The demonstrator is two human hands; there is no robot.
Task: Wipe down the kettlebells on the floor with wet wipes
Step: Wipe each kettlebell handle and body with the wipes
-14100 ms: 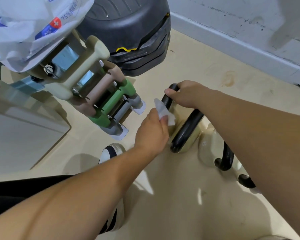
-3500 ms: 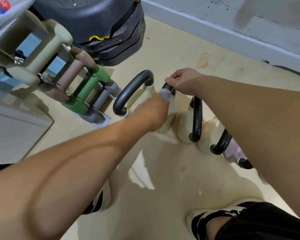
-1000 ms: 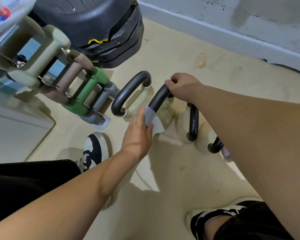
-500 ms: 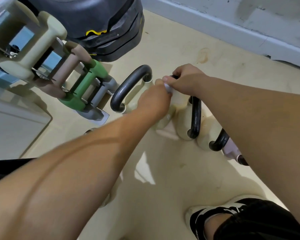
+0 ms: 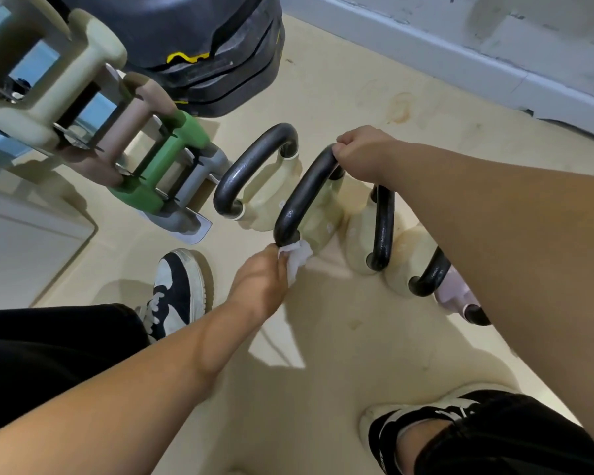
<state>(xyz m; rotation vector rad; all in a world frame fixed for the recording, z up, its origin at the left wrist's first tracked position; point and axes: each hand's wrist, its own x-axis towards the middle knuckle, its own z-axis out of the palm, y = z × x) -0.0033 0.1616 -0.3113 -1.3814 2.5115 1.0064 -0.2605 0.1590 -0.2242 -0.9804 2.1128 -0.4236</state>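
Several cream kettlebells with dark handles stand in a row on the beige floor. My right hand (image 5: 366, 152) grips the far end of the handle of the second kettlebell (image 5: 306, 197). My left hand (image 5: 261, 282) pinches a white wet wipe (image 5: 297, 257) against the near base of that same handle. The first kettlebell (image 5: 254, 173) stands to its left, a third kettlebell (image 5: 383, 228) to its right. A fourth kettlebell (image 5: 426, 279) and a pale purple one (image 5: 455, 294) are partly hidden under my right forearm.
A rack of dumbbells (image 5: 93, 125) in cream, brown, green and grey slopes down at the left. Stacked black weight plates (image 5: 203, 46) sit behind it. The grey wall base (image 5: 460, 49) runs along the back. My shoes (image 5: 177, 289) (image 5: 408, 426) flank the floor before the kettlebells.
My left hand has slid the wipe from the top of the handle, near my right hand, down to its near base. My right hand keeps its grip.
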